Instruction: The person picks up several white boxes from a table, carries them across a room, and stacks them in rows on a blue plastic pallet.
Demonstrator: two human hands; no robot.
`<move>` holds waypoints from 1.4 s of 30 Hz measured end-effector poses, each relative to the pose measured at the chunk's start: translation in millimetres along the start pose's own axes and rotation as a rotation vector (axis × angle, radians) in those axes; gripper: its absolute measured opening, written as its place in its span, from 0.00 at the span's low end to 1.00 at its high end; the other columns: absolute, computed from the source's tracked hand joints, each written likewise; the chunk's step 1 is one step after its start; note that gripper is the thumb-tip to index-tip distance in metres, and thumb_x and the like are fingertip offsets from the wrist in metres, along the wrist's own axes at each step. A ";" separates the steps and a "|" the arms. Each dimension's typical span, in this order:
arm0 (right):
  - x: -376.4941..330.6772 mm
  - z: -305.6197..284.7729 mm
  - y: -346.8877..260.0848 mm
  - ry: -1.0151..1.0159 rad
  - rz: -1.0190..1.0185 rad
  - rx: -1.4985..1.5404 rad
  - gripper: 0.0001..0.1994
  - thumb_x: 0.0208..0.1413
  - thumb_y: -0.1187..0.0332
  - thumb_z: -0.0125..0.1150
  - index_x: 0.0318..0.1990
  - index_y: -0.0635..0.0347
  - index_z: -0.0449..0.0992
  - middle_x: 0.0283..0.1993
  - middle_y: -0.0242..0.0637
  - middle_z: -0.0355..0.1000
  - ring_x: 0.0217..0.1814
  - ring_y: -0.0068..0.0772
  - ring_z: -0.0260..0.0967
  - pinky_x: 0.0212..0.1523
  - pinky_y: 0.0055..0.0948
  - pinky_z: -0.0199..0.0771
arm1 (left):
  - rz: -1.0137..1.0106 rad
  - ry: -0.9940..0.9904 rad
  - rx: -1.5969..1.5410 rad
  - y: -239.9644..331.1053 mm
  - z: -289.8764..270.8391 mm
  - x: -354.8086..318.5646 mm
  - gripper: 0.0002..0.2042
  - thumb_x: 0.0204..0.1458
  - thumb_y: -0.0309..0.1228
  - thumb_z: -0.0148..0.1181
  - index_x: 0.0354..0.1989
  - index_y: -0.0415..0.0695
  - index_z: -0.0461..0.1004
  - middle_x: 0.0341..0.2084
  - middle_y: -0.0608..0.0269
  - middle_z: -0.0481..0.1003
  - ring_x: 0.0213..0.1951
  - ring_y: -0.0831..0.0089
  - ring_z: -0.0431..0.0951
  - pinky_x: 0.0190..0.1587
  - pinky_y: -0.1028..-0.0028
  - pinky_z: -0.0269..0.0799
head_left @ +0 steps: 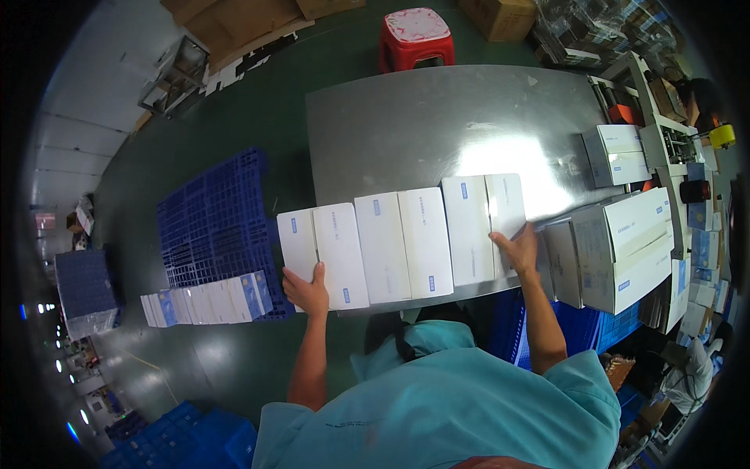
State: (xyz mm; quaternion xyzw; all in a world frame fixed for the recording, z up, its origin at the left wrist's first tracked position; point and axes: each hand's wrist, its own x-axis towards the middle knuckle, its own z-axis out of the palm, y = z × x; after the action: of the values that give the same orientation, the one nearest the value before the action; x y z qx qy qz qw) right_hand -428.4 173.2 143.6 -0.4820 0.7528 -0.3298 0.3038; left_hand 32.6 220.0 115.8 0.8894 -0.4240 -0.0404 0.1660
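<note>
Three white cartons stand side by side along the near edge of the steel table (375, 117). They are the left carton (340, 242), the middle carton (402, 258) and the right carton (469, 234). Each has a taped seam and small blue labels on top. My left hand (306, 291) grips the left carton at its near left corner, thumb over the top and fingers round the end. At the other end, my right hand (519, 248) grips the right carton by its right side, thumb on top. The cartons sit close together between my hands.
More white cartons (637, 234) stack up at the right, beside a machine frame (660, 133) holding another carton (617, 155). Left of the table, a blue pallet (211, 219) carries a row of cartons (207, 303). A red stool (416, 37) stands beyond the table.
</note>
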 end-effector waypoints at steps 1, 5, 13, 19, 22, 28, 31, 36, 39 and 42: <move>-4.9 -2.7 -0.1 -0.019 0.045 -0.014 0.43 0.31 0.57 0.78 0.53 0.74 0.62 0.50 0.57 0.68 0.53 0.49 0.67 0.56 0.36 0.65 | -0.007 -0.007 0.004 0.6 0.2 0.9 0.47 0.42 0.57 0.63 0.62 0.32 0.54 0.53 0.39 0.61 0.55 0.45 0.60 0.55 0.52 0.56; -11.1 -3.9 8.0 -0.016 0.071 -0.030 0.41 0.34 0.56 0.76 0.53 0.72 0.62 0.50 0.55 0.69 0.54 0.47 0.67 0.55 0.36 0.66 | -0.089 -0.093 0.000 19.7 -12.5 2.4 0.46 0.42 0.54 0.64 0.61 0.32 0.54 0.53 0.40 0.62 0.55 0.47 0.62 0.56 0.54 0.57; -3.4 -13.9 69.4 -0.342 0.329 0.449 0.30 0.49 0.59 0.66 0.55 0.70 0.66 0.52 0.43 0.69 0.53 0.36 0.66 0.56 0.32 0.63 | -0.315 -0.872 -1.033 -73.1 -25.4 48.5 0.27 0.50 0.39 0.63 0.56 0.40 0.66 0.46 0.58 0.73 0.47 0.68 0.73 0.50 0.66 0.69; -54.2 0.5 37.9 -0.421 0.378 0.437 0.28 0.55 0.56 0.59 0.57 0.68 0.66 0.53 0.39 0.69 0.54 0.33 0.66 0.55 0.31 0.63 | -0.353 -0.995 -1.244 -121.8 -28.9 44.3 0.29 0.51 0.37 0.60 0.60 0.42 0.60 0.50 0.57 0.71 0.50 0.67 0.71 0.52 0.68 0.66; -100.0 35.1 39.6 -0.417 0.352 0.435 0.30 0.55 0.55 0.60 0.57 0.69 0.64 0.55 0.42 0.67 0.56 0.35 0.65 0.56 0.31 0.63 | -0.278 -0.907 -1.333 -199.1 -51.2 35.4 0.33 0.48 0.36 0.61 0.64 0.45 0.57 0.55 0.54 0.67 0.56 0.66 0.67 0.58 0.67 0.60; -206.6 130.9 -2.6 -0.364 0.371 0.427 0.33 0.50 0.60 0.66 0.59 0.69 0.59 0.55 0.45 0.66 0.55 0.41 0.65 0.58 0.35 0.63 | -0.394 -0.783 -1.435 -370.4 -134.2 8.8 0.36 0.48 0.33 0.59 0.68 0.47 0.52 0.61 0.58 0.61 0.62 0.66 0.60 0.62 0.68 0.52; -252.5 188.6 -56.2 -0.421 0.408 0.302 0.32 0.49 0.58 0.67 0.57 0.68 0.62 0.53 0.44 0.68 0.54 0.40 0.65 0.57 0.35 0.63 | -0.445 -0.762 -1.471 -457.8 -167.6 19.6 0.35 0.49 0.33 0.59 0.67 0.45 0.52 0.61 0.58 0.61 0.61 0.65 0.60 0.62 0.66 0.53; -304.1 305.1 -168.3 -0.477 0.412 0.076 0.35 0.49 0.54 0.67 0.58 0.69 0.60 0.54 0.43 0.67 0.55 0.38 0.63 0.57 0.35 0.62 | -0.678 -0.618 -1.431 -580.7 -220.5 46.2 0.34 0.49 0.36 0.61 0.65 0.42 0.55 0.57 0.54 0.65 0.57 0.62 0.66 0.57 0.64 0.61; -314.6 408.8 -201.1 -0.626 0.226 0.170 0.31 0.46 0.56 0.69 0.52 0.70 0.67 0.47 0.42 0.70 0.48 0.37 0.68 0.51 0.35 0.66 | -0.767 -0.500 -1.437 -673.7 -233.4 73.7 0.32 0.51 0.36 0.60 0.64 0.42 0.57 0.55 0.54 0.66 0.55 0.62 0.68 0.55 0.63 0.64; -351.9 506.1 -276.4 -0.765 0.205 0.260 0.33 0.43 0.57 0.72 0.52 0.71 0.68 0.47 0.43 0.72 0.48 0.37 0.69 0.51 0.35 0.67 | -0.798 -0.434 -1.448 -758.0 -257.3 93.2 0.31 0.52 0.35 0.59 0.64 0.43 0.57 0.54 0.55 0.67 0.54 0.63 0.68 0.54 0.62 0.65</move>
State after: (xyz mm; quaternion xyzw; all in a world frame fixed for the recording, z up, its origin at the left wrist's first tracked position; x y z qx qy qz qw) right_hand 232.6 308.2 108.2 -0.4501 0.5819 -0.1871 0.6510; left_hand 708.3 659.2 114.6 0.6192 0.0289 -0.5265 0.5818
